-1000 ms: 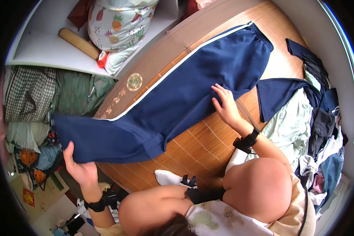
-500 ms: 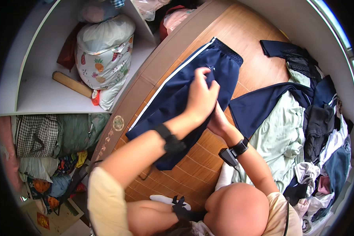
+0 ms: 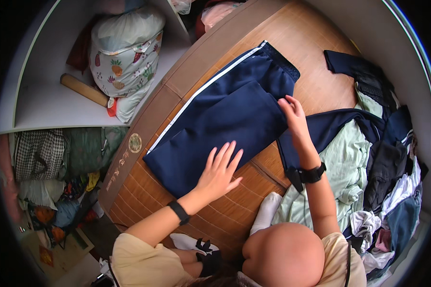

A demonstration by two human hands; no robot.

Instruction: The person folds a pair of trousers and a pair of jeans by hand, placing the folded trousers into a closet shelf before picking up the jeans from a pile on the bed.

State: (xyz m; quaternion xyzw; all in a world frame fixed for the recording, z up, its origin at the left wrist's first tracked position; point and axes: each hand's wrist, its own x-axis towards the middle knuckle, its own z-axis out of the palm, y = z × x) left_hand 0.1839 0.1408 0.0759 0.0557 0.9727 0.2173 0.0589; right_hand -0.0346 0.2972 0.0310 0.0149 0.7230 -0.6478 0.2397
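Note:
Navy trousers [image 3: 234, 112] with a white side stripe lie on the brown slatted mat, waistband at the far right. A leg panel is folded across their upper part. My left hand [image 3: 219, 170] rests on the lower edge of the cloth, palm down, its fingers spread. At the right edge of the folded panel, my right hand [image 3: 296, 117] touches the cloth with its fingers extended and a little bent. Dark bands circle both wrists.
To the right lies a heap of clothes, with a pale green garment [image 3: 342, 172] and dark trousers [image 3: 388, 160]. A brown padded border [image 3: 172, 88] edges the mat at left. Beyond it stands a white shelf unit holding a pineapple-print bag [image 3: 124, 67]. My legs are at the front.
My hands have moved apart: the left down and toward me, the right up and to the right. A trouser panel now lies spread flat across the upper part.

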